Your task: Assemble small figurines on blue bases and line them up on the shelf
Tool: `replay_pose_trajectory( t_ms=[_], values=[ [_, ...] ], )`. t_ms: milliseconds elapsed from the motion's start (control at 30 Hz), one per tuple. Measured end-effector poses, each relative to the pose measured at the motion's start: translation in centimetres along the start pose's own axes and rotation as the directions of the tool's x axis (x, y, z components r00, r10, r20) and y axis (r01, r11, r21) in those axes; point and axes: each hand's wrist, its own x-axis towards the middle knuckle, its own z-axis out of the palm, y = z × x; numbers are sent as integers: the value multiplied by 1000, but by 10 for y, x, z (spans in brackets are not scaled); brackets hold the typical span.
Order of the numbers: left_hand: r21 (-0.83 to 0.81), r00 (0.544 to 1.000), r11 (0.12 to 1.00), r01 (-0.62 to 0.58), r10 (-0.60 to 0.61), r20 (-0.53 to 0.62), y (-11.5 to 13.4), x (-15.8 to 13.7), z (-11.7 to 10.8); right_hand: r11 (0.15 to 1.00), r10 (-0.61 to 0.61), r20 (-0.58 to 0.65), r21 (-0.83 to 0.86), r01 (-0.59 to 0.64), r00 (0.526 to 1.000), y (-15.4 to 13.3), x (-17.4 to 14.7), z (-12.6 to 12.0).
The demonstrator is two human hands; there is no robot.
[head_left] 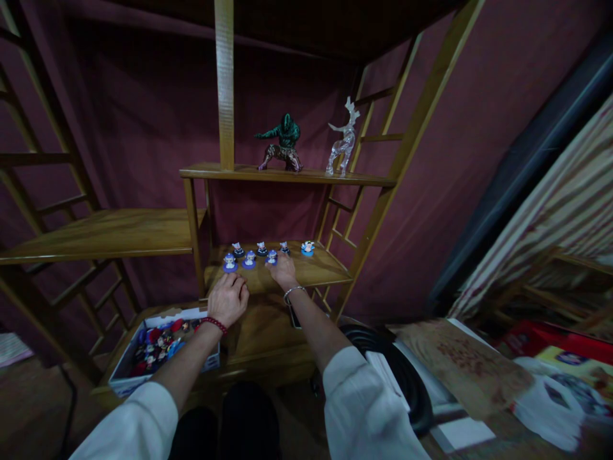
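My right hand [284, 269] reaches over the small lower shelf, fingers closed at a purple figurine [272, 257] on a round base. My left hand [228, 299], fingers curled, is at the shelf's front edge just below another purple figurine [230, 262]; its fingertips are hidden. Between the hands stands a third purple figurine [249, 259]. Behind them is a row of dark-based figurines [261, 248], the rightmost partly behind my right hand. To the right stands a figurine with a light blue base [307, 248].
A white box [117, 374] full of colourful figurines sits below left. On the upper shelf [239, 172] are a green-and-brown crouching statue [286, 137] and a clear deer figure [342, 147]. A wooden post [225, 89] rises there. Black coiled hose [416, 383] and bags lie at right.
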Motion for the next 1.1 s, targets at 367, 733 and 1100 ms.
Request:
replay_pose_trajectory(
  t_ms=[367,733,1100],
  values=[
    [14,1000,1000,0,0,-3,1,-1,-2,996,14,-16,94,-13,1000,5,-5,-2],
    [28,1000,1000,-9,9,15,2,-4,-3,984,30,-93,178,-14,995,17,-22,-9],
    [22,999,999,47,-46,-27,14,-17,-5,981,-25,-161,184,55,987,14,-57,-17]
  ],
)
